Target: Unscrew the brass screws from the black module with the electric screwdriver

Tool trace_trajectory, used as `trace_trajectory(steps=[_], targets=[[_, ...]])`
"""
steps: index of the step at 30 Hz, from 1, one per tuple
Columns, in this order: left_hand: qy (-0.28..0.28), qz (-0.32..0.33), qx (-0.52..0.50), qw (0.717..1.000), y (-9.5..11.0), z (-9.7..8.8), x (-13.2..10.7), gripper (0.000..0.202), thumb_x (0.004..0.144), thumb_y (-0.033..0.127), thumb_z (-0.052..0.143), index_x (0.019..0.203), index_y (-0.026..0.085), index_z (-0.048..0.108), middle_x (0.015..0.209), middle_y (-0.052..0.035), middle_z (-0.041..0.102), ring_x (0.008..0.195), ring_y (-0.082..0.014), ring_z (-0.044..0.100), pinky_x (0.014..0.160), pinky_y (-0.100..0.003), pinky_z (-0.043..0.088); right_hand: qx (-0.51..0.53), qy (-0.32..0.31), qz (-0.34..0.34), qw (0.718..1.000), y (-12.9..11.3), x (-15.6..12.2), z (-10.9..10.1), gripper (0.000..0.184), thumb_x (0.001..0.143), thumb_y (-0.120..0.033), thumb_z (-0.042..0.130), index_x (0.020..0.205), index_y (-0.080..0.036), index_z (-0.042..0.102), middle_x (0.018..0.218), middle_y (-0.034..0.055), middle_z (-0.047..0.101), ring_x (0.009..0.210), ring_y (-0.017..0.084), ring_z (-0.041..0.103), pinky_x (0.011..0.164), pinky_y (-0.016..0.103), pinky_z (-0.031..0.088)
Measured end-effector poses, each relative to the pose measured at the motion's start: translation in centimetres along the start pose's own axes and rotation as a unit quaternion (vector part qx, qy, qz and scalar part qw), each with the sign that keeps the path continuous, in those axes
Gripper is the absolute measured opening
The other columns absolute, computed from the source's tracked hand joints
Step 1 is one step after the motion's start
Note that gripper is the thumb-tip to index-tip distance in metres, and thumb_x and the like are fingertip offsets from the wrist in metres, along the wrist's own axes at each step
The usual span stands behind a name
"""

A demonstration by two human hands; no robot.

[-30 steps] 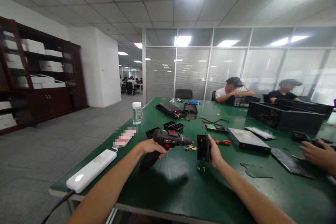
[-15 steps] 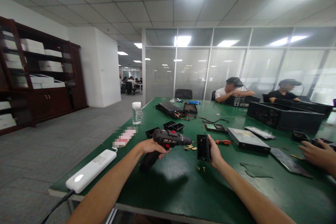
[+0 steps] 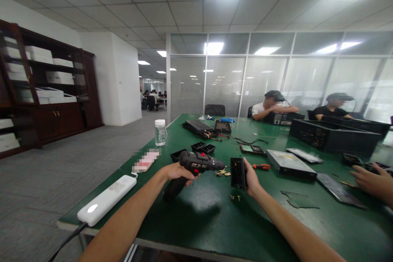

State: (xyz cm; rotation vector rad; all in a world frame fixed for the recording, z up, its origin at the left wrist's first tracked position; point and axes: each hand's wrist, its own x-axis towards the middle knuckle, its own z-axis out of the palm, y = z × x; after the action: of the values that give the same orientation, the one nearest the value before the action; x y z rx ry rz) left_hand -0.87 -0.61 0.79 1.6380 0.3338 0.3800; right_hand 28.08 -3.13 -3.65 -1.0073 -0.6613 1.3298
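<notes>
A black cordless drill (image 3: 199,161) is gripped by my left hand (image 3: 181,172), fingers around its handle, its bit pointing right. My right hand (image 3: 251,178) holds up a small black box-shaped housing (image 3: 238,174) with its open side toward me. The bit's end lies close to the housing's left side; whether they touch I cannot tell. Two small brass-coloured screws (image 3: 235,198) lie on the table below the housing. Behind the drill's chuck are several small brass-coloured metal pieces (image 3: 222,173). A screwdriver with an orange and black handle (image 3: 261,167) lies just past my right hand.
On the green table (image 3: 196,229) stand a white power strip (image 3: 107,198), a water bottle (image 3: 160,133), black housings (image 3: 203,147), a grey drive (image 3: 290,166) and a large black case (image 3: 333,137). A co-worker's hand (image 3: 373,182) is at the right edge; two people sit at the far side.
</notes>
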Motion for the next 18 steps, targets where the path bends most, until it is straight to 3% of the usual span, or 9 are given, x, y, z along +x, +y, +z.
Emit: trace_trajectory(steps=[18], targets=[[-0.001,-0.007,-0.005,1.0,-0.14,-0.15,0.0,0.032,0.062,0.024,0.062,0.089,0.009,0.053,0.077,-0.0051,0.05,0.052,-0.0083,0.047,0.052,-0.026,0.044,0.005,0.01,-0.007,1.0,0.27,0.56,-0.43,0.039,0.065,-0.055,0.051,0.072,-0.018,0.058,0.056,0.0016,0.059,0.049,0.017,0.056,0.049,0.031,0.044]])
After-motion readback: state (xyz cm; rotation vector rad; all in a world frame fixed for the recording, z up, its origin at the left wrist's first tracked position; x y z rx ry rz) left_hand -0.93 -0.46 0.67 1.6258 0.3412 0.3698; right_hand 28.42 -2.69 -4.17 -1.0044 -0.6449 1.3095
